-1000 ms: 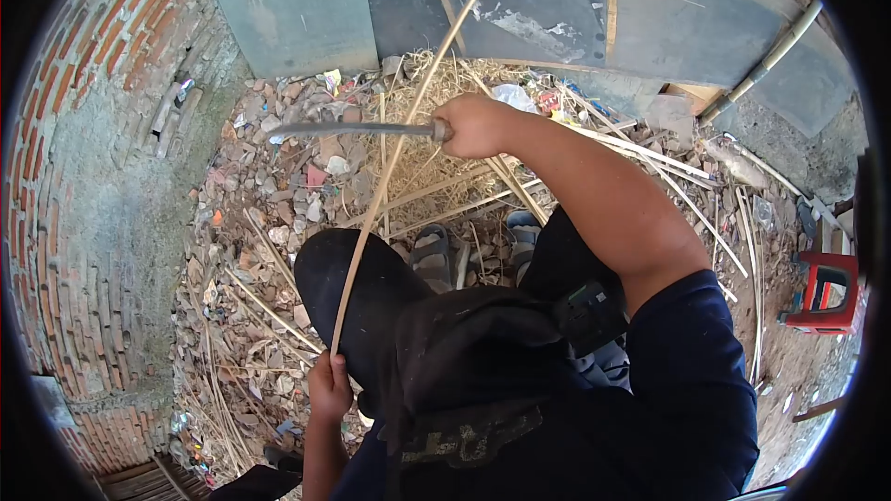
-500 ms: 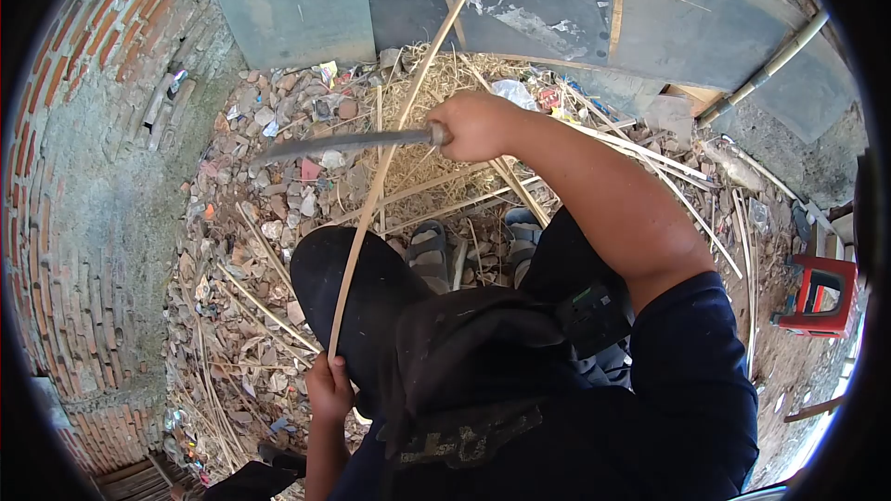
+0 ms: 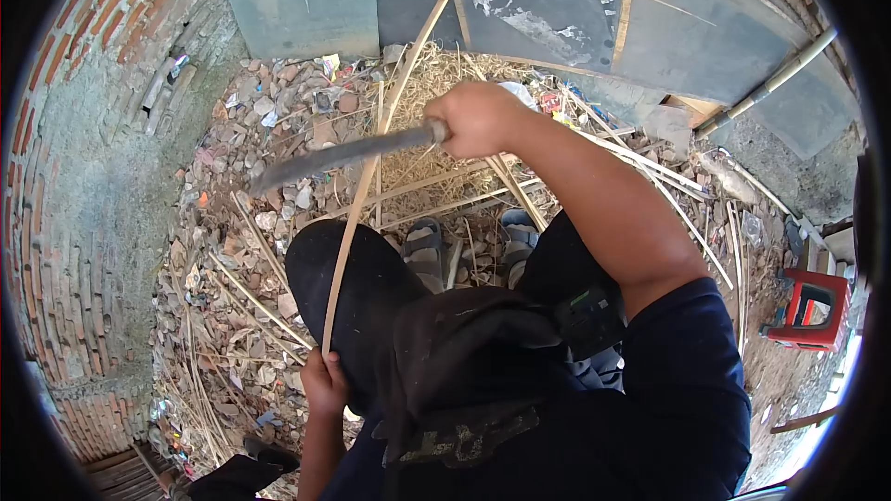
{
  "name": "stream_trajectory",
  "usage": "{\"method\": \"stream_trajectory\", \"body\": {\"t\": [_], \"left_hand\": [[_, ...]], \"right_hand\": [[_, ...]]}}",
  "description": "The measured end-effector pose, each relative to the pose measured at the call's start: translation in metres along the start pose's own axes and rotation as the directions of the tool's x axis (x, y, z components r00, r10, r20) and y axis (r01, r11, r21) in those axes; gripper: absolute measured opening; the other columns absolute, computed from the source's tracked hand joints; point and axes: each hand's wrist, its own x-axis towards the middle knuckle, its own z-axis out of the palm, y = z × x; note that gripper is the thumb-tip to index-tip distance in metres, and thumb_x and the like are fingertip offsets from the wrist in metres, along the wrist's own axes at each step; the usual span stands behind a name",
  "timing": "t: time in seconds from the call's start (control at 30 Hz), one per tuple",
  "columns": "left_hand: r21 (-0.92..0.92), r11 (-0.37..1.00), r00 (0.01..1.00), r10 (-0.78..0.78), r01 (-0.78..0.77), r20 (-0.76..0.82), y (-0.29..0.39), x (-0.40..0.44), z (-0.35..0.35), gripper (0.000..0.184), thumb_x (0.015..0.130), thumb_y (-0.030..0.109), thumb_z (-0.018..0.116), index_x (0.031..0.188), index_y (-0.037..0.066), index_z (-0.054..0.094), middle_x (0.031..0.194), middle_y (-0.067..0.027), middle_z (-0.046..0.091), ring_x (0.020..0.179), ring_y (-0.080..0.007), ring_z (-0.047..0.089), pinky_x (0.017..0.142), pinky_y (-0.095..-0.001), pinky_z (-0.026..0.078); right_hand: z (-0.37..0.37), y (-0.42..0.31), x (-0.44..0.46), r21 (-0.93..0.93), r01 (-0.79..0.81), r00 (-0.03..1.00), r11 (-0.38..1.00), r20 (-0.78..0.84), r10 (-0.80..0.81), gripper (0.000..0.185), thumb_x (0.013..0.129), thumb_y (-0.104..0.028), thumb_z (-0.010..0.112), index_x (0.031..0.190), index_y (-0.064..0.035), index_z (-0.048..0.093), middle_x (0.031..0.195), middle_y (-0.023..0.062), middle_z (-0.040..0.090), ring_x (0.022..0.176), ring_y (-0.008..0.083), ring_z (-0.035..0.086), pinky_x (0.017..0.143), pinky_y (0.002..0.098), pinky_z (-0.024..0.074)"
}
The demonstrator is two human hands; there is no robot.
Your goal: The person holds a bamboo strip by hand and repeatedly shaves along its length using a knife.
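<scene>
My left hand (image 3: pixel 325 382) grips the lower end of a long, pale strip that looks like bamboo (image 3: pixel 365 187), beside my left knee. The strip rises past the knee and slants up to the top of the view. My right hand (image 3: pixel 475 121) is closed around the handle of a machete (image 3: pixel 343 154). Its long dark blade points left and crosses the strip; whether the edge touches it I cannot tell. Pale shavings (image 3: pixel 436 74) lie in a heap on the ground beyond my sandalled feet.
A brick wall (image 3: pixel 93 250) stands at the left, and grey panels (image 3: pixel 529 9) close off the far side. Rubble (image 3: pixel 251 315) covers the ground, with loose strips (image 3: pixel 650 167) scattered over it. A red plastic stool (image 3: pixel 812 311) is at the right.
The machete blade has tilted, its tip now lower, while my right hand stays at nearly the same spot. My left hand keeps hold of the strip. The whole view has shifted slightly.
</scene>
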Motion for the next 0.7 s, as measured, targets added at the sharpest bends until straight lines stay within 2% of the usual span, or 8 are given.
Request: {"method": "stream_trajectory", "body": {"t": [0.13, 0.27, 0.3, 0.4, 0.43, 0.53, 0.6, 0.7], "left_hand": [[0.058, 0.998, 1.000, -0.025, 0.024, 0.008, 0.004, 0.001, -0.004, 0.043, 0.106, 0.034, 0.047, 0.081, -0.001, 0.051, 0.060, -0.0199, 0.053, 0.055, -0.0389, 0.057, 0.053, -0.0447, 0.040], [0.087, 0.996, 1.000, 0.023, -0.023, -0.001, 0.000, -0.003, -0.005, 0.041, 0.106, 0.032, 0.048, 0.082, -0.001, 0.051, 0.060, -0.0200, 0.053, 0.056, -0.0397, 0.058, 0.053, -0.0450, 0.040], [0.117, 0.993, 1.000, 0.021, -0.022, 0.007, -0.001, -0.003, -0.006, 0.040, 0.106, 0.032, 0.048, 0.083, -0.001, 0.052, 0.060, -0.0200, 0.053, 0.056, -0.0396, 0.058, 0.053, -0.0451, 0.040], [0.180, 0.983, 0.999, 0.023, -0.026, 0.022, -0.005, -0.002, -0.007, 0.039, 0.106, 0.031, 0.048, 0.085, -0.001, 0.053, 0.060, -0.0197, 0.053, 0.055, -0.0394, 0.058, 0.053, -0.0450, 0.040], [0.191, 0.981, 0.999, 0.027, -0.031, 0.020, -0.006, 0.001, -0.007, 0.038, 0.106, 0.030, 0.047, 0.085, -0.001, 0.054, 0.059, -0.0196, 0.053, 0.055, -0.0394, 0.058, 0.053, -0.0450, 0.041], [0.174, 0.985, 1.000, 0.014, -0.015, 0.008, -0.004, -0.005, -0.008, 0.039, 0.105, 0.033, 0.050, 0.084, 0.000, 0.053, 0.060, -0.0206, 0.055, 0.057, -0.0431, 0.059, 0.053, -0.0472, 0.042], [0.146, 0.989, 1.000, 0.019, -0.018, -0.007, -0.002, -0.001, -0.010, 0.040, 0.104, 0.035, 0.053, 0.083, 0.001, 0.052, 0.062, -0.0216, 0.056, 0.059, -0.0468, 0.059, 0.052, -0.0496, 0.043], [0.126, 0.992, 1.000, 0.000, -0.003, 0.026, -0.001, -0.002, -0.017, 0.041, 0.105, 0.036, 0.051, 0.083, 0.001, 0.052, 0.061, -0.0195, 0.057, 0.058, -0.0435, 0.061, 0.052, -0.0468, 0.043]], "right_hand": [[0.014, 0.026, 0.015, 0.042, -0.104, 0.995, 0.994, -0.007, 0.104, 0.024, 0.079, -0.024, 0.064, 0.099, -0.0116, 0.072, 0.093, 0.0140, 0.072, 0.091, 0.0335, 0.070, 0.081, 0.0475, 0.0553], [0.013, 0.013, 0.009, 0.132, -0.021, 0.999, 0.991, -0.030, 0.025, 0.026, 0.079, -0.021, 0.064, 0.101, -0.0113, 0.073, 0.093, 0.0134, 0.073, 0.094, 0.0327, 0.071, 0.081, 0.0471, 0.0559], [0.005, -0.001, 0.002, 0.105, -0.011, 0.999, 0.994, 0.037, 0.007, 0.025, 0.078, -0.020, 0.065, 0.100, -0.0112, 0.073, 0.091, 0.0127, 0.073, 0.093, 0.0323, 0.071, 0.080, 0.0469, 0.0564], [0.011, -0.020, -0.003, -0.185, 0.141, 0.989, 0.973, -0.008, -0.145, 0.016, 0.077, -0.018, 0.066, 0.089, -0.0082, 0.067, 0.080, 0.0148, 0.068, 0.082, 0.0348, 0.069, 0.074, 0.0490, 0.0530], [0.000, -0.023, -0.005, -0.130, 0.126, 0.991, 0.984, 0.051, -0.120, 0.018, 0.077, -0.019, 0.066, 0.090, -0.0081, 0.067, 0.082, 0.0156, 0.069, 0.083, 0.0349, 0.069, 0.075, 0.0488, 0.0528], [0.007, 0.012, 0.015, 0.136, -0.110, 0.994, 0.985, 0.012, 0.110, 0.018, 0.076, -0.019, 0.065, 0.091, -0.0086, 0.068, 0.083, 0.0166, 0.069, 0.085, 0.0356, 0.069, 0.077, 0.0490, 0.0526], [0.011, 0.023, 0.016, 0.109, -0.105, 0.992, 0.989, -0.054, 0.111, 0.021, 0.077, -0.021, 0.065, 0.095, -0.0102, 0.070, 0.087, 0.0153, 0.070, 0.088, 0.0346, 0.069, 0.079, 0.0478, 0.0532], [0.004, 0.011, 0.003, 0.044, -0.104, 0.994, 0.994, -0.039, 0.105, 0.024, 0.080, -0.024, 0.065, 0.100, -0.0130, 0.072, 0.091, 0.0125, 0.072, 0.090, 0.0313, 0.071, 0.081, 0.0463, 0.0551]]}}
